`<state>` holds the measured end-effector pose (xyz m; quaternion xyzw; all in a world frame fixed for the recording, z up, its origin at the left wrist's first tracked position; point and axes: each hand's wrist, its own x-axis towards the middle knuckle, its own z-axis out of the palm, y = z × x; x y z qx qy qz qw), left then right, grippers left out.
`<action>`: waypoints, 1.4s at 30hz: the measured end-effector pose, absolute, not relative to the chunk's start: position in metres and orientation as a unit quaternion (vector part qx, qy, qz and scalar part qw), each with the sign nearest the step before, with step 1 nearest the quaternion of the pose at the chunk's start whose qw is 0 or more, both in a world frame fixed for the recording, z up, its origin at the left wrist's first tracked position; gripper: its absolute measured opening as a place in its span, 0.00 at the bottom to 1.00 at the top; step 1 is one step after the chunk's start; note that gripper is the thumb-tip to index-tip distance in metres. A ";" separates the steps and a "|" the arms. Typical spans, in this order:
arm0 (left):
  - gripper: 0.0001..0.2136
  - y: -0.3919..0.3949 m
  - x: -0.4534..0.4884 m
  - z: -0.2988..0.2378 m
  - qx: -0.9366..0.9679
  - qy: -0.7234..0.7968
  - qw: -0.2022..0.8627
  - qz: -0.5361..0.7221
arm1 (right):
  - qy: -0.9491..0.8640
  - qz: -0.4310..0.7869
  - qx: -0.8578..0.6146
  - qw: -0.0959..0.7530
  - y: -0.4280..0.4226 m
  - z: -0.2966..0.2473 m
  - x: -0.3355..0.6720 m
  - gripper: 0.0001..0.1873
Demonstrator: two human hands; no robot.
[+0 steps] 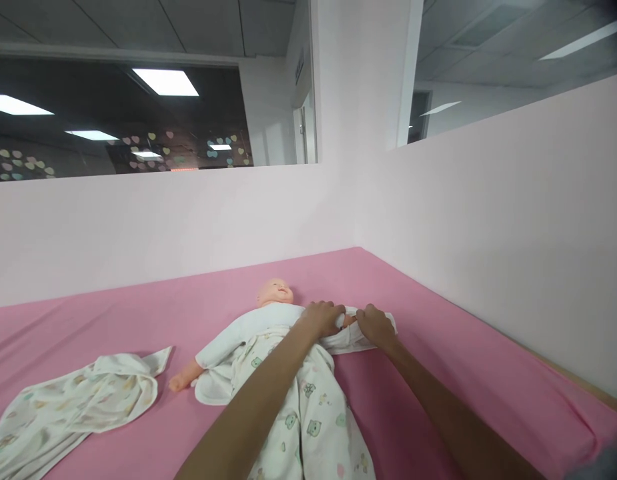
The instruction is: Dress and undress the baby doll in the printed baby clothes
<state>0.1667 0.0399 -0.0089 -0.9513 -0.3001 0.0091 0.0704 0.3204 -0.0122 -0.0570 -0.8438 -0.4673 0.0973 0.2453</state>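
Forearms stretch forward over the doll [275, 292], which lies on its back on the pink mat [438, 347]. My left hand [322, 319] and right hand [375, 327] sit knuckles-up, almost touching each other, with the fingers of both curled tight around the white sleeve [349, 343] at the doll's outstretched arm.

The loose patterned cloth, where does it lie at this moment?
In the head view, the loose patterned cloth lies crumpled on the pink mattress at the lower left, just left of the bare arm of the doll.
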 end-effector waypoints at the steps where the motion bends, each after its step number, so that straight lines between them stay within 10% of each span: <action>1: 0.19 0.039 0.167 -0.009 -0.952 -0.297 0.072 0.004 | -0.460 0.101 -0.844 0.258 -0.011 -0.058 0.322 0.20; 19: 0.12 0.034 0.162 -0.003 -0.960 -0.269 0.034 -0.069 | -0.365 0.134 -0.810 0.438 0.007 -0.079 0.344 0.22; 42: 0.21 0.043 0.167 -0.018 -0.923 -0.376 0.011 -0.084 | -0.533 -0.044 -0.818 0.209 -0.035 -0.057 0.297 0.18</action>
